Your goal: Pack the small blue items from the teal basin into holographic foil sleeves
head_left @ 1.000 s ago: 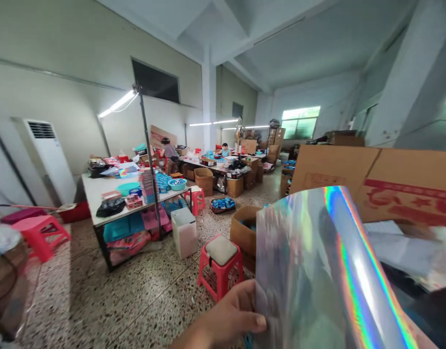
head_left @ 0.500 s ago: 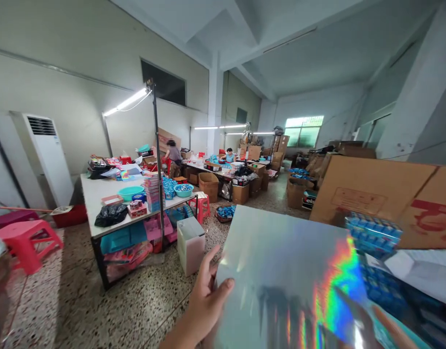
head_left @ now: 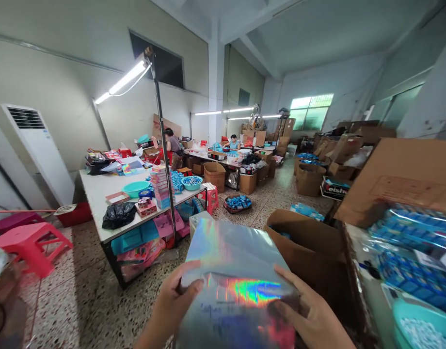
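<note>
A shiny silver holographic sheet [head_left: 241, 247] is held out in front of me, with rainbow bands across its surface. I cannot tell whether it is one sheet or several stacked. My left hand [head_left: 175, 300] grips its left edge, thumb on top. On the opposite edge my right hand [head_left: 306, 305] holds it, with the thumb and fingers closed on the rim. The sheet's near end runs out of view at the bottom. Beneath its far left corner, a whitish box [head_left: 199, 220] on the floor is partly hidden.
At left stands a white table [head_left: 99, 203] with teal basins, a black bag [head_left: 118, 214] and stacked boxes. An open carton [head_left: 306, 237] sits right of the sheet. A right-hand table holds blue packs [head_left: 419, 271] and a teal basin [head_left: 422, 325]. Two people work farther back.
My right hand, blurred at the lower right before, now grips the sheet's right edge. The sheet has moved left and lower in view. The camera view has shifted, showing more of the right-hand table.
</note>
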Demonstrator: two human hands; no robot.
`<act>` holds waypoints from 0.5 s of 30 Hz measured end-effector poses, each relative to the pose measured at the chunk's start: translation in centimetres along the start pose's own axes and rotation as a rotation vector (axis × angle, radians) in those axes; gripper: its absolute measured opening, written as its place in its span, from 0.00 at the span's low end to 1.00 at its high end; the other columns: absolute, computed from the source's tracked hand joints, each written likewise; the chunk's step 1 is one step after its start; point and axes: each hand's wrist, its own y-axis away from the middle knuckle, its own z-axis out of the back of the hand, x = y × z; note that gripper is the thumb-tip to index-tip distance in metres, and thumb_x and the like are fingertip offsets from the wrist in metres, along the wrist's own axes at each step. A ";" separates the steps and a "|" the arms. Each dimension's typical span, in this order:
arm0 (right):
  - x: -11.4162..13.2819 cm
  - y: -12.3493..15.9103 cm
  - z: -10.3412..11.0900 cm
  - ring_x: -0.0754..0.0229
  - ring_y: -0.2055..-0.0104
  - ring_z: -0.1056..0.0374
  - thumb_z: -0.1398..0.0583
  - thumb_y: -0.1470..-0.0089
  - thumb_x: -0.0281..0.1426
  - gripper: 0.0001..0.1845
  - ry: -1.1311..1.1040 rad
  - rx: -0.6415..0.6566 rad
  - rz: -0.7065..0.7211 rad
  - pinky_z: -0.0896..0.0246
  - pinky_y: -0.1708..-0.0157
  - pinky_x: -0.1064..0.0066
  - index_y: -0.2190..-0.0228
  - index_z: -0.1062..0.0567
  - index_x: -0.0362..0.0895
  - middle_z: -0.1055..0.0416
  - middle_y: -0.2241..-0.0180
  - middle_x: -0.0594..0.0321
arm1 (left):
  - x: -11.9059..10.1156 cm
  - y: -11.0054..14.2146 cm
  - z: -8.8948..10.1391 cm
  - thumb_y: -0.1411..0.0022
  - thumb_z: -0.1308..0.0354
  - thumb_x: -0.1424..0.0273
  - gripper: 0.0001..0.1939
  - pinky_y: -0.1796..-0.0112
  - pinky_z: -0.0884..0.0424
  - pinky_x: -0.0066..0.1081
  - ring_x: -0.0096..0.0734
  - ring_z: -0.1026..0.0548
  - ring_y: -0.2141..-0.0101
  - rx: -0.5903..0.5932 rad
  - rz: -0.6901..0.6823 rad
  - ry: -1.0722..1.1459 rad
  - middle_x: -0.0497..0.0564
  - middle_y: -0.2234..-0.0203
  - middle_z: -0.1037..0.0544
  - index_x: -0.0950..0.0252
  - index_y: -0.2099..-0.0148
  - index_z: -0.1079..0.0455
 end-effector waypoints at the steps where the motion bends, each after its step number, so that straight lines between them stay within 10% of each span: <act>1: 0.2 -0.6 -0.5 0.48 0.56 0.24 0.36 0.51 0.43 0.35 0.033 -0.010 0.000 0.27 0.54 0.61 0.42 0.28 0.44 0.22 0.53 0.53 | 0.1 -0.4 0.4 0.51 0.30 0.61 0.30 0.60 0.23 0.38 0.47 0.22 0.56 0.054 0.020 0.034 0.58 0.48 0.24 0.61 0.46 0.26; 5: 0.2 -3.0 -1.2 0.48 0.50 0.27 0.39 0.48 0.42 0.30 0.177 -0.031 0.018 0.33 0.46 0.59 0.45 0.26 0.45 0.23 0.52 0.54 | 0.7 -2.4 0.4 0.57 0.28 0.69 0.44 0.51 0.27 0.39 0.51 0.26 0.48 0.108 0.082 -0.014 0.59 0.43 0.28 0.63 0.37 0.34; 15: -6.8 -9.8 2.7 0.49 0.54 0.24 0.41 0.44 0.38 0.15 0.327 -0.107 0.195 0.28 0.54 0.64 0.59 0.18 0.50 0.21 0.57 0.56 | 2.6 -11.2 -7.4 0.50 0.35 0.67 0.11 0.58 0.29 0.37 0.41 0.25 0.62 0.274 -0.059 -0.461 0.54 0.63 0.23 0.63 0.62 0.26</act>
